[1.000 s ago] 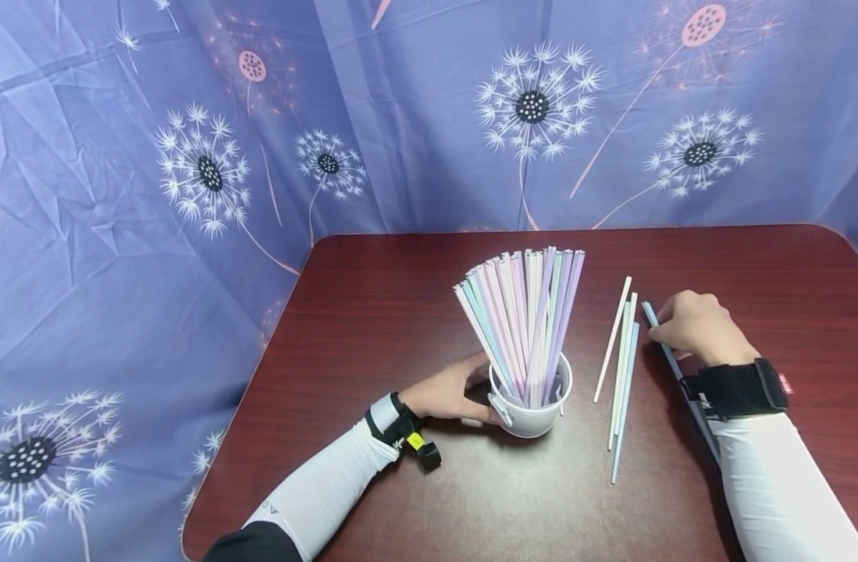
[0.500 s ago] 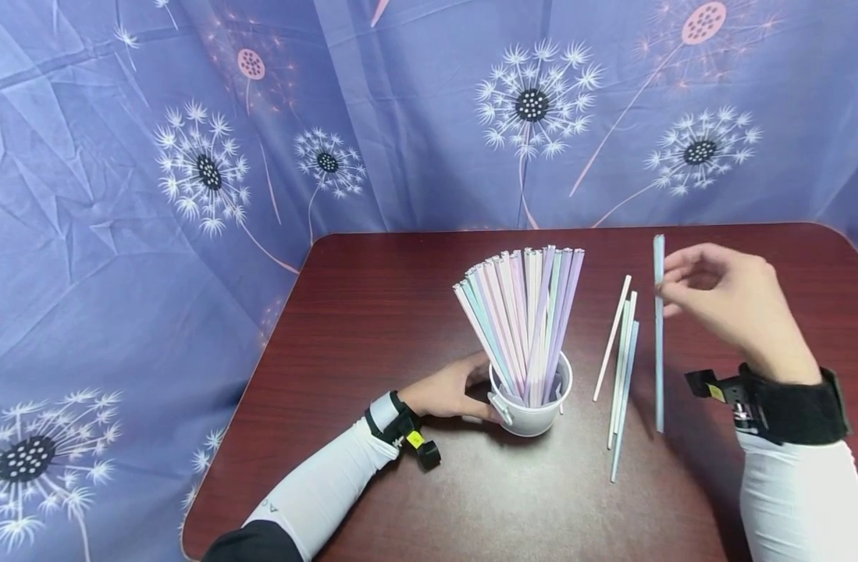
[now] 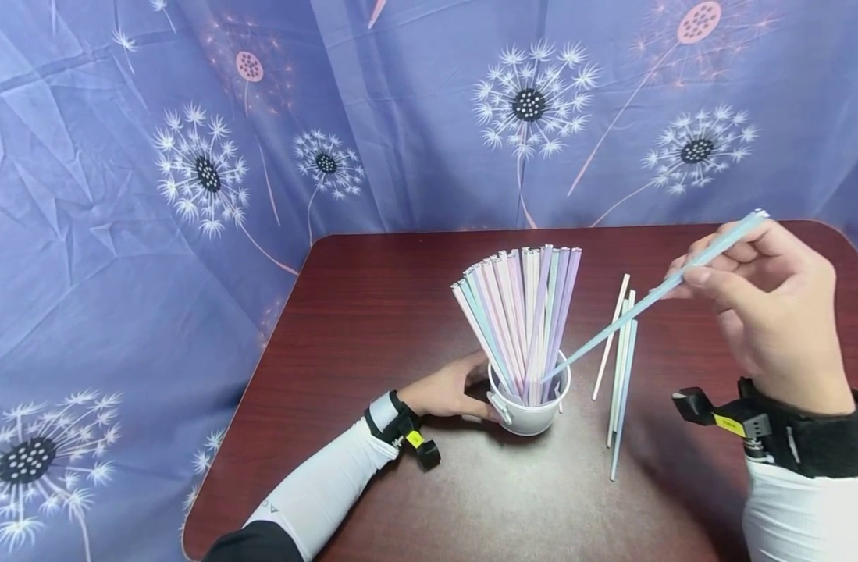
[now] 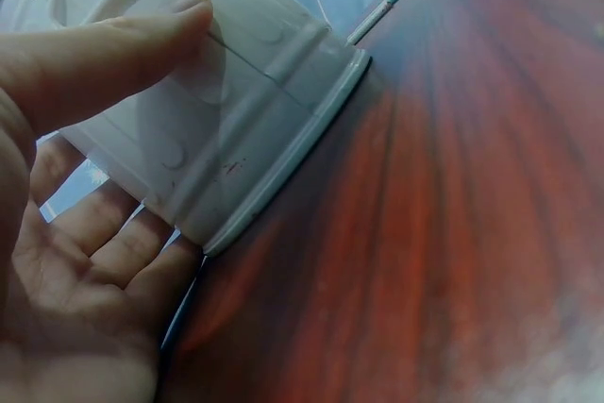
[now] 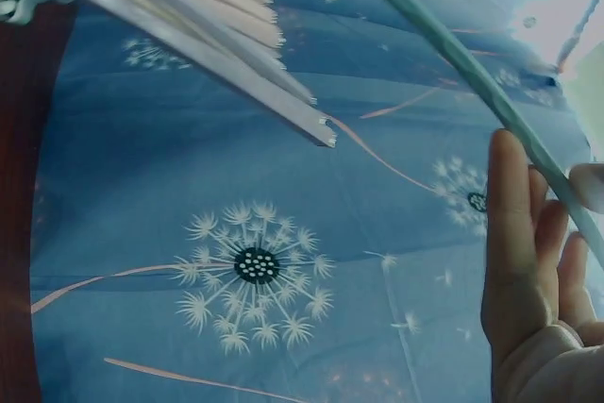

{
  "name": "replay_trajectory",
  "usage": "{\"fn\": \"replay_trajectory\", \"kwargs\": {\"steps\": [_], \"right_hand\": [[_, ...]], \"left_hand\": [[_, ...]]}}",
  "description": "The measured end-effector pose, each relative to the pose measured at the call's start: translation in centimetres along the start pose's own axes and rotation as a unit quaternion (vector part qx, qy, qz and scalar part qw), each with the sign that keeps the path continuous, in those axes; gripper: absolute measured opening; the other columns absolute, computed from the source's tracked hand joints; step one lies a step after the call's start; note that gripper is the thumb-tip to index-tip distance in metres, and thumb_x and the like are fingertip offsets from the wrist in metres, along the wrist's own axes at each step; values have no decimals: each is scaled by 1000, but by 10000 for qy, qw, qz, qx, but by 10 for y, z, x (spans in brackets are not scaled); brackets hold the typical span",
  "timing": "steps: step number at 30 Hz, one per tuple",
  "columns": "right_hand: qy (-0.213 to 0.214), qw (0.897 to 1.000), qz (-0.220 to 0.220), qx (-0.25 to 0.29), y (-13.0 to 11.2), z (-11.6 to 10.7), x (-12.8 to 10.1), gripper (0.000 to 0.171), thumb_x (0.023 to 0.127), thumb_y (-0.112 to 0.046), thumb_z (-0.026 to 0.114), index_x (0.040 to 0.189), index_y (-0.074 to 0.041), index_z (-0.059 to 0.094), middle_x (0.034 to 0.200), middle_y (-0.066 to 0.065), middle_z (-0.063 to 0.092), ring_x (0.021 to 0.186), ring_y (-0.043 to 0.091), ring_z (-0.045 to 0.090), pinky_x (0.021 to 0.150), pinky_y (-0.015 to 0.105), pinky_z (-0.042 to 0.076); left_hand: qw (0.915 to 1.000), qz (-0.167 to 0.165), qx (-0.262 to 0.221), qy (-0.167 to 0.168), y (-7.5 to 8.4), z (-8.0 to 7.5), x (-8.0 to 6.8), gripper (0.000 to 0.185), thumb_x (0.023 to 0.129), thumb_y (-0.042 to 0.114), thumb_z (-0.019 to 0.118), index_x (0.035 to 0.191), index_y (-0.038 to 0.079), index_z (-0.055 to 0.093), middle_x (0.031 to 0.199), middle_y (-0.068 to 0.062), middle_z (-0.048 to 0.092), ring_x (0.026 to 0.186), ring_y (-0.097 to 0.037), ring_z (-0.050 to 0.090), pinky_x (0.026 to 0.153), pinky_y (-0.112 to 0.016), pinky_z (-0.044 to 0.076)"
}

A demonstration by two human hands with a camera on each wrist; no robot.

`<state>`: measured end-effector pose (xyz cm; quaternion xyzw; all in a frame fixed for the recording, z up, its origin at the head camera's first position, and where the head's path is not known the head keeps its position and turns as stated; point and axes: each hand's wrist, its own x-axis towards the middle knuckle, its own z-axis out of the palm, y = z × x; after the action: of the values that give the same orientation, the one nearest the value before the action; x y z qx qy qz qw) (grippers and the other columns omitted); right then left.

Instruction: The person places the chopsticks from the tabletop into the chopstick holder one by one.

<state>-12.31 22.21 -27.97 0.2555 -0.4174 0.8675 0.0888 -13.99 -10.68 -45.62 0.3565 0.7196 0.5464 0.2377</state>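
Observation:
In the head view, my left hand (image 3: 446,390) holds the side of a small white bucket (image 3: 528,422). The left wrist view has the thumb over the bucket wall (image 4: 274,92), the other fingers behind. A fan of pastel straw-like sticks (image 3: 520,312) stands in the bucket, in white, pink, purple and green-blue. My right hand (image 3: 780,312) pinches a long pale-blue straw-like stick (image 3: 632,311) between thumb and fingers. It slants down to the left, its lower end at the bucket's rim; whether it is inside I cannot tell. The right wrist view has this stick (image 5: 453,54) across the fingers.
Several loose sticks (image 3: 621,375), white and pale blue, lie on the dark red wooden table (image 3: 372,312) between the bucket and my right arm. A blue dandelion-print cloth (image 3: 429,117) hangs behind and to the left of the table.
My right hand has lifted the pale-blue stick off the table and tilted it, bringing its lower end over to the bucket. My left hand and the bucket stay in place.

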Motion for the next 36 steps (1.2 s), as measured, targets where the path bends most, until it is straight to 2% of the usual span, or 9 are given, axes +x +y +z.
{"fn": "replay_trajectory", "kwargs": {"steps": [4, 7, 12, 14, 19, 24, 28, 33, 36], "right_hand": [[-206, 9936, 232, -1090, 8, 7, -4, 26, 78, 35, 47, 102, 25, 48, 90, 27, 65, 78, 34, 68, 67, 40, 61], [-510, 9762, 429, -2063, 15, 11, -7, 26, 77, 30, 57, 100, 21, 51, 87, 23, 66, 73, 29, 69, 66, 34, 61], [-900, 9482, 444, -3013, 30, 16, -10, 28, 76, 24, 65, 99, 14, 56, 80, 21, 66, 66, 26, 68, 61, 26, 58], [-916, 9270, 418, -3614, 38, 17, -11, 29, 76, 20, 69, 99, 9, 58, 79, 16, 68, 66, 21, 69, 59, 23, 58], [-815, 8482, 629, -5196, 57, 20, -11, 27, 79, 0, 78, 100, -9, 63, 80, 2, 71, 70, 7, 69, 59, 15, 55], [-730, 8262, 538, -5561, 62, 19, -10, 21, 80, -9, 80, 96, -12, 66, 76, 0, 71, 64, 7, 67, 55, 14, 51], [-658, 8025, 443, -5914, 58, 16, -8, 17, 80, -17, 81, 87, -18, 66, 71, -7, 69, 60, 5, 66, 50, 14, 50], [-538, 7858, 625, -6130, 51, 7, -5, 18, 78, -21, 83, 86, -21, 67, 72, -6, 69, 63, 2, 66, 52, 12, 48], [-478, 7716, 654, -6310, 46, -1, -3, 17, 79, -22, 82, 88, -19, 68, 73, -5, 69, 64, -2, 65, 53, 11, 46]], "left_hand": [[10000, 14, 42, 13, -1, 0, 0, 80, 78, 11, 81, 144, 16, 37, 138, 3, 55, 131, -8, 47, 114, -27, 36], [10000, -13, 92, 29, -1, 0, 0, 79, 78, 12, 82, 144, 17, 38, 138, 3, 55, 131, -8, 47, 113, -26, 36], [9999, -38, 128, 8, -1, -1, 2, 80, 78, 14, 82, 144, 18, 37, 137, 4, 56, 130, -8, 48, 113, -26, 36], [9999, -52, 143, 6, 0, -1, 2, 80, 78, 14, 82, 144, 18, 37, 138, 5, 55, 131, -7, 47, 113, -26, 36], [9998, -91, 165, 31, -1, -1, 1, 80, 77, 15, 83, 144, 17, 38, 138, 5, 55, 131, -7, 47, 113, -26, 36], [9996, -111, 254, 28, -2, 0, -1, 77, 77, 15, 83, 141, 15, 40, 136, 2, 56, 130, -7, 48, 113, -25, 37], [9998, -37, 210, 39, -1, -1, 0, 76, 77, 13, 82, 141, 13, 41, 137, -1, 56, 130, -8, 48, 113, -26, 36], [9999, 107, 89, -62, -1, -1, 1, 76, 78, 10, 80, 141, 12, 39, 139, -2, 54, 131, -10, 47, 115, -27, 34], [9997, 195, 77, -108, -2, -1, 1, 76, 79, 9, 79, 142, 12, 37, 140, -3, 53, 133, -11, 45, 115, -28, 33]]}}
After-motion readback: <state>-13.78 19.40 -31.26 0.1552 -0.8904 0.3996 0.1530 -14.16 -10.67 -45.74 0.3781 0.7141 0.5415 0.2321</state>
